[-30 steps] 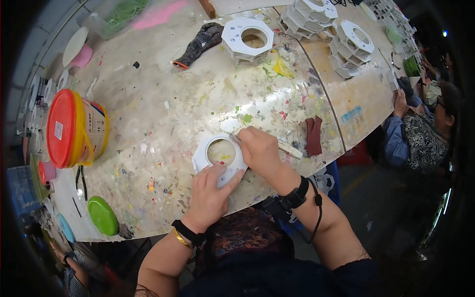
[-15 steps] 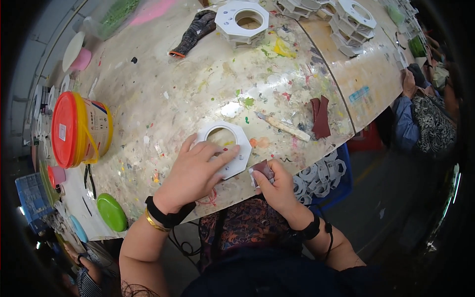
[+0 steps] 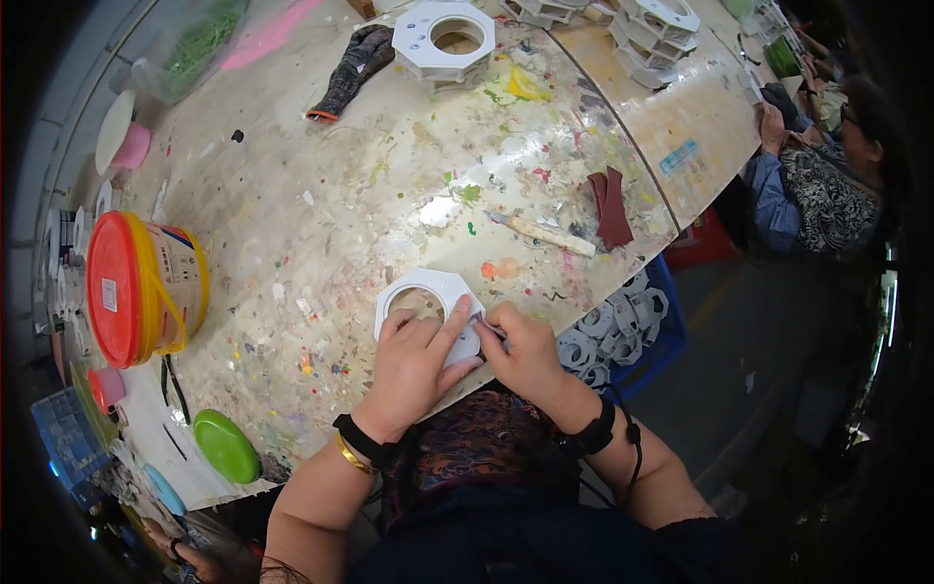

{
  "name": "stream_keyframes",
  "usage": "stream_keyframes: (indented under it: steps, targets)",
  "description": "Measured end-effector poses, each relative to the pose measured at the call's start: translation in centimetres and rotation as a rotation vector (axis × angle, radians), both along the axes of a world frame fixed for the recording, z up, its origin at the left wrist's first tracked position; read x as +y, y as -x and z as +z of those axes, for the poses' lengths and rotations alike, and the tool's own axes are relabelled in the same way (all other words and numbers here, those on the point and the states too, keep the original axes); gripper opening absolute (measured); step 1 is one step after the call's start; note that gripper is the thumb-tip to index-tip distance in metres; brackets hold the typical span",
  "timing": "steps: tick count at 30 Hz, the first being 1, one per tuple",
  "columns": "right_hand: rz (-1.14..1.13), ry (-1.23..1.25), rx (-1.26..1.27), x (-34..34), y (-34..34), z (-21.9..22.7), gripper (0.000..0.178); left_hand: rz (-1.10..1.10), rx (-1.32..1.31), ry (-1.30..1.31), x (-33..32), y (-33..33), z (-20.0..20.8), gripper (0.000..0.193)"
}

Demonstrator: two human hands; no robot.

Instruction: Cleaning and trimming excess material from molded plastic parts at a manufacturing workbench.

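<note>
The left hand (image 3: pixel 413 368), fingers spread, steadies the ring (image 3: pixel 447 283) beneath it on the counter (image 3: pixel 341 219); the right hand (image 3: pixel 526 356) pinches a mostly hidden dark piece (image 3: pixel 501 335) at its edge. Firm hold, light contact should serve.

Paint-spotted tbl (image 3: pixel 341 195) w/ wht octag. ring (image 3: pixel 449 284), red-lidded bucket (image 3: pixel 146 287), brn strips (image 3: pixel 612 212)

A paint-spattered worktable (image 3: pixel 321 195) stands by a grey wall (image 3: pixel 73 83) above a dim, dark floor (image 3: pixel 739 409).
</note>
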State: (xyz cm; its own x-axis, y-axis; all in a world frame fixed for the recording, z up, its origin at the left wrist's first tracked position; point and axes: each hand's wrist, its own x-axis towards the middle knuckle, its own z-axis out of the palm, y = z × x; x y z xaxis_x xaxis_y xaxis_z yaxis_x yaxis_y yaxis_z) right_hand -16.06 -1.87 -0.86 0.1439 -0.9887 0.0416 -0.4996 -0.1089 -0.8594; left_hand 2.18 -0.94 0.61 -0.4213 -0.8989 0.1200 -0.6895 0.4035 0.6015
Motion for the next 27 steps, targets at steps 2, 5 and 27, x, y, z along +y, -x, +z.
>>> stream_keyframes:
  steps: [2,5,27]
  targets:
    - [0.007,0.006,0.042,-0.1,0.0,-0.1,0.013,-0.001,0.029,-0.005,-0.2,0.1,0.1,0.079]
    - [0.12,0.101,0.129,0.4,0.3,0.4,0.013,0.016,0.023,-0.013,0.0,-0.3,-0.1,0.079]
    - [0.078,0.203,0.149,-0.3,-0.8,-0.4,0.016,0.085,0.046,-0.032,0.1,-0.1,-0.1,0.081]
